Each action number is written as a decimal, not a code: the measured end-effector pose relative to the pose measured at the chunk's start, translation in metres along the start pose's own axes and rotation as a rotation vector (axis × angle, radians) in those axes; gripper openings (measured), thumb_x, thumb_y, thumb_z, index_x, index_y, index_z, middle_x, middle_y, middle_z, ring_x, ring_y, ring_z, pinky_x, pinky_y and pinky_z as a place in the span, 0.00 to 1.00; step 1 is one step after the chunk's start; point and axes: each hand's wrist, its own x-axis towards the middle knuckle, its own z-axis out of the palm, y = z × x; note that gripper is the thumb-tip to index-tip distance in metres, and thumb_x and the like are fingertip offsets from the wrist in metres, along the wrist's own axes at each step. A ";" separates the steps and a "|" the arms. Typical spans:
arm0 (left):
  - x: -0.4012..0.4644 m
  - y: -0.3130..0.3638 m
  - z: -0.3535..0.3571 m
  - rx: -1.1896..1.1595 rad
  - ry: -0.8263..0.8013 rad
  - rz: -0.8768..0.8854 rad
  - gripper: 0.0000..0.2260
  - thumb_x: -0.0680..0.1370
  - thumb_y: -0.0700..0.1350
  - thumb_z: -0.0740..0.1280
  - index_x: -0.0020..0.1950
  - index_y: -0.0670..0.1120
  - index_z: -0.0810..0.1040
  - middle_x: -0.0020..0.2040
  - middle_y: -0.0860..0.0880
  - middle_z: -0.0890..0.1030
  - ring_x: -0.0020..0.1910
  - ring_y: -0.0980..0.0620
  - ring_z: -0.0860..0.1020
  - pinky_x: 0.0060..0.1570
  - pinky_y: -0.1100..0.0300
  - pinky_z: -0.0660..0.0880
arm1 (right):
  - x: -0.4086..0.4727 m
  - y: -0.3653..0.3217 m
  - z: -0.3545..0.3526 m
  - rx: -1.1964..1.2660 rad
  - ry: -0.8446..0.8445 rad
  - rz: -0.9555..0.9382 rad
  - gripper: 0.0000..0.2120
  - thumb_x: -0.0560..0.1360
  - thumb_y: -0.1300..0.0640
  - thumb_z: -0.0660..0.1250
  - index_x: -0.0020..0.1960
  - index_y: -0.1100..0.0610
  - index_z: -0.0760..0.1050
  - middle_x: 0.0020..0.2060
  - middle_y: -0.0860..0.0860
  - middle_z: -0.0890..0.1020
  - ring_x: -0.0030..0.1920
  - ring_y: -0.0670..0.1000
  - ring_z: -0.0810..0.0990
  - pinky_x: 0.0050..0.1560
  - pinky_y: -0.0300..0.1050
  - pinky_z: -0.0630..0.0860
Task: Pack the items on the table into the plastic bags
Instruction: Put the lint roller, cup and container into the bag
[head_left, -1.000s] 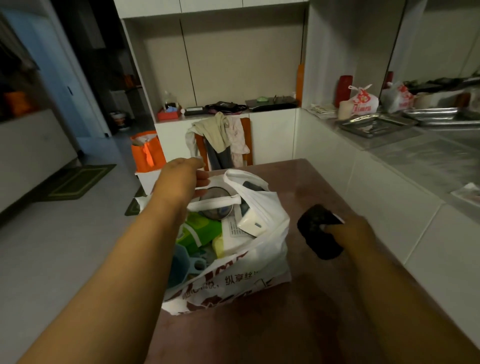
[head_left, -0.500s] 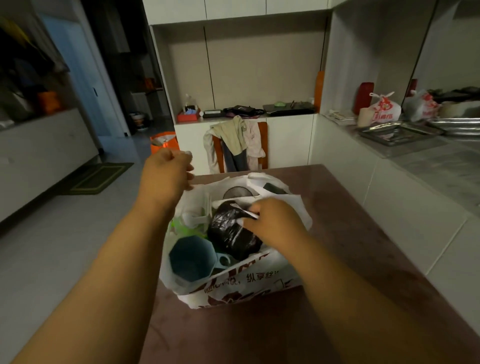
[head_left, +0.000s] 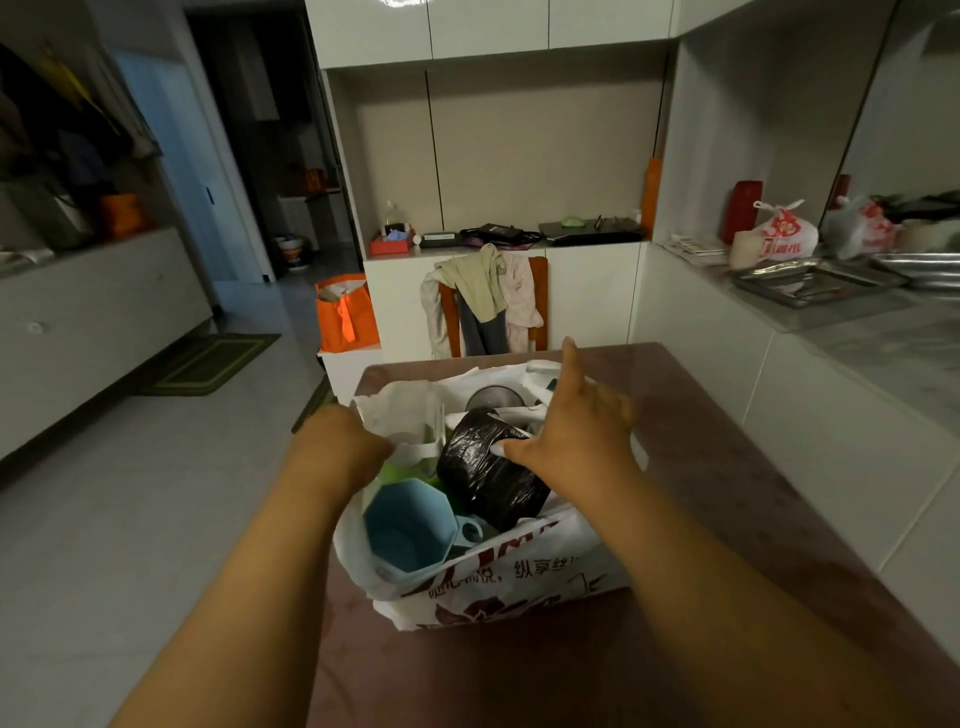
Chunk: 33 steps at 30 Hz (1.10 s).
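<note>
Already the black bundle lies inside the plastic bag, just left of the splayed, empty right hand, while the left hand grips the bag's handle beyond it.

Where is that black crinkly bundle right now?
In the head view, the black bundle sits inside the white plastic bag on the table, right of the blue cup, with the right hand's thumb touching it.

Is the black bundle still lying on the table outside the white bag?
No, the black bundle sits inside the white bag, beside the blue cup.
</note>
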 end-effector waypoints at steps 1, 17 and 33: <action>0.004 -0.002 0.000 -0.027 -0.021 -0.018 0.12 0.73 0.45 0.71 0.53 0.41 0.76 0.49 0.42 0.79 0.45 0.44 0.79 0.44 0.54 0.74 | 0.003 -0.002 0.000 0.017 -0.022 -0.009 0.54 0.65 0.38 0.73 0.77 0.51 0.42 0.71 0.53 0.68 0.71 0.56 0.67 0.72 0.53 0.58; 0.046 0.094 -0.052 -1.074 -0.163 -0.093 0.13 0.80 0.41 0.60 0.35 0.43 0.70 0.27 0.50 0.64 0.24 0.56 0.60 0.22 0.66 0.61 | 0.108 0.026 -0.092 1.069 0.159 0.358 0.20 0.76 0.49 0.66 0.66 0.51 0.68 0.52 0.54 0.79 0.37 0.45 0.73 0.32 0.37 0.69; 0.053 0.155 0.027 -1.243 -0.245 -0.181 0.10 0.76 0.38 0.61 0.35 0.46 0.69 0.31 0.50 0.63 0.26 0.55 0.60 0.27 0.63 0.59 | 0.118 0.082 -0.093 0.722 0.082 0.325 0.19 0.78 0.46 0.60 0.62 0.59 0.73 0.39 0.52 0.81 0.35 0.50 0.78 0.41 0.43 0.73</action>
